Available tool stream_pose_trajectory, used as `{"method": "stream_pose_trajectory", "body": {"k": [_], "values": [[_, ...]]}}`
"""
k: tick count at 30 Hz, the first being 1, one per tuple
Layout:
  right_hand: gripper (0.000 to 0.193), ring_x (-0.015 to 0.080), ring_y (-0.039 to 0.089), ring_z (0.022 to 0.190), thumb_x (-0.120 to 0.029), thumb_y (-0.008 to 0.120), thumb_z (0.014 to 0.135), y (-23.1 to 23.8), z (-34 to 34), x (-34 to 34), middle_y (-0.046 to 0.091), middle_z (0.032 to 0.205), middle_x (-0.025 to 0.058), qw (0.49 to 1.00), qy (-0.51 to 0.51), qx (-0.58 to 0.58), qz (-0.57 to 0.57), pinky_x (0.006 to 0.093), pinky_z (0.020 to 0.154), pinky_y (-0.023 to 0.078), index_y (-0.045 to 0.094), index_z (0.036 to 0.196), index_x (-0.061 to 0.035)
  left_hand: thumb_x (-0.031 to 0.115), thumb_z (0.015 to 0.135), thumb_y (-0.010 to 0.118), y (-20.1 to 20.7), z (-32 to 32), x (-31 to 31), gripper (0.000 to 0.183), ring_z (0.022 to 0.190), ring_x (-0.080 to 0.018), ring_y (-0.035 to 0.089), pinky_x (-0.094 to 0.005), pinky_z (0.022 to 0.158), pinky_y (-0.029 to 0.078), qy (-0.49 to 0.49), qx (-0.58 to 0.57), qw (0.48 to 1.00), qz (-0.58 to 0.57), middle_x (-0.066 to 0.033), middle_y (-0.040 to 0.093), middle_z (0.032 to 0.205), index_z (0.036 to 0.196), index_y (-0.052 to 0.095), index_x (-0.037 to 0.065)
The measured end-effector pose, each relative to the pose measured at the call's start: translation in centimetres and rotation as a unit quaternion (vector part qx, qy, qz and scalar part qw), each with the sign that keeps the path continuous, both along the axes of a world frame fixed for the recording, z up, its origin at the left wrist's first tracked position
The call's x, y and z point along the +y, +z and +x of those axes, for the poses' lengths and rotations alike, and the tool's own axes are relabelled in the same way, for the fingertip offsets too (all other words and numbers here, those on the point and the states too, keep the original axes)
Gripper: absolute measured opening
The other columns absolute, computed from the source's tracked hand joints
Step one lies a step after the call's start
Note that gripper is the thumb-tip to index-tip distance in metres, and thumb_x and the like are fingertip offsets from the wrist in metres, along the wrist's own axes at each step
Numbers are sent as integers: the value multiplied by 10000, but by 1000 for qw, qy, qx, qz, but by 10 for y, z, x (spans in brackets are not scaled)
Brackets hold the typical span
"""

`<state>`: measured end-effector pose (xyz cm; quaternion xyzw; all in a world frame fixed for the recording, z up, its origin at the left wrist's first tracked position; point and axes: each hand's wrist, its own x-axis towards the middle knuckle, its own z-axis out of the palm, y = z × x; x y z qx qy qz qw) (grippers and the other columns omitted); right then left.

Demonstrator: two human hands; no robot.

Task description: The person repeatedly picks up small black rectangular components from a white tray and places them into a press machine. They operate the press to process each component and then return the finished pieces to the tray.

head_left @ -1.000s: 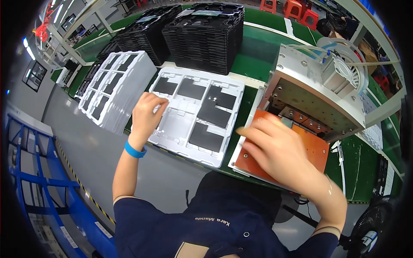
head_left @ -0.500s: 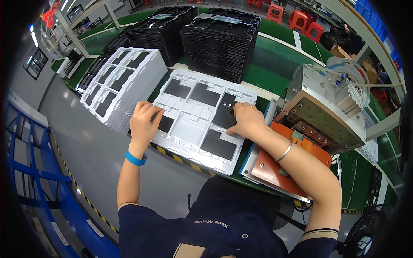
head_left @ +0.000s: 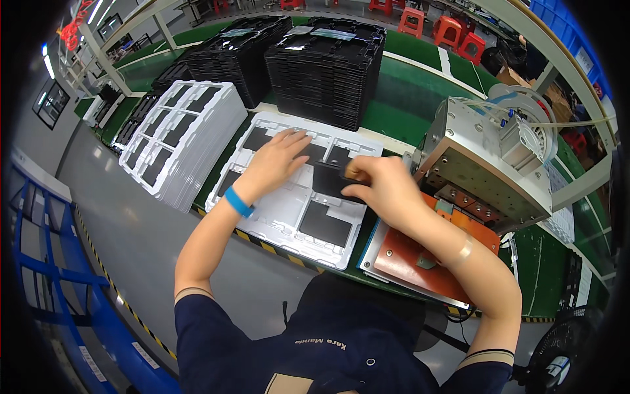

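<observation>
A white plastic tray [head_left: 274, 209] with moulded pockets lies on the bench in front of me, several flat black panels in it. My right hand [head_left: 388, 187] pinches the right edge of one thin black panel [head_left: 328, 178], which is tilted up over the tray's right side. My left hand [head_left: 274, 163] hovers above the tray's upper middle, fingers stretched out, covering part of the pockets beneath. Closer to me, another black panel [head_left: 325, 226] rests in the lower right pocket. The lower middle pocket shows bare white plastic.
On the left stands a tall stack of white trays [head_left: 213, 141] with black panels on top. Stacks of black trays [head_left: 325, 79] rise behind. A metal press machine [head_left: 482, 164] with an orange base plate [head_left: 420, 262] sits at right. A black fan [head_left: 561, 354] is at lower right.
My right hand has lifted the panel's edge out of its pocket. My left hand has moved right and up from the tray's left edge, its fingers now spread out over the tray.
</observation>
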<state>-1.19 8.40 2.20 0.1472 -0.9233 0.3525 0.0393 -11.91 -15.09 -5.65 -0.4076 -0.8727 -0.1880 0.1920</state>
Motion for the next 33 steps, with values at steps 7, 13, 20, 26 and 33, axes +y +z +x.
{"method": "stream_pose_trajectory", "body": {"k": [7,13,20,26,33], "values": [[270,151,697,868,102,768,737,48,150,105,713,925,117,948,-182,-69,-251,253,760,571,621,962,68,215,943,573,-3,7,-2,397,1329,-401,433,-461,1096,357,23,-51,991,-124,-207,558,1350,1266,596,-16],[201,141,678,792,-3,773,774,-7,180,133,717,964,78,940,-306,-51,-144,273,686,542,717,967,2,111,822,697,68,54,41,444,1278,-384,491,-487,1056,384,-22,28,998,-55,-179,588,1305,1248,608,23],[179,234,563,801,-65,764,759,-11,160,122,641,901,39,960,-221,151,88,330,707,447,710,930,-65,482,864,627,81,127,130,600,1254,-332,514,-527,1077,337,-412,-24,905,-103,-155,544,1359,1308,580,80],[240,265,586,907,-8,702,753,-22,152,117,641,996,81,964,-185,144,127,365,800,476,698,991,-37,608,860,596,55,132,152,728,1315,-313,463,-563,1070,327,-472,-107,866,-129,-151,465,1443,1380,514,104],[352,262,569,1041,-63,614,755,-18,146,115,604,1120,82,955,-169,142,200,389,892,453,646,1103,-30,653,858,562,56,132,152,740,1312,-261,478,-537,1066,336,-464,-105,867,-150,-126,488,1437,1363,535,113]]}}
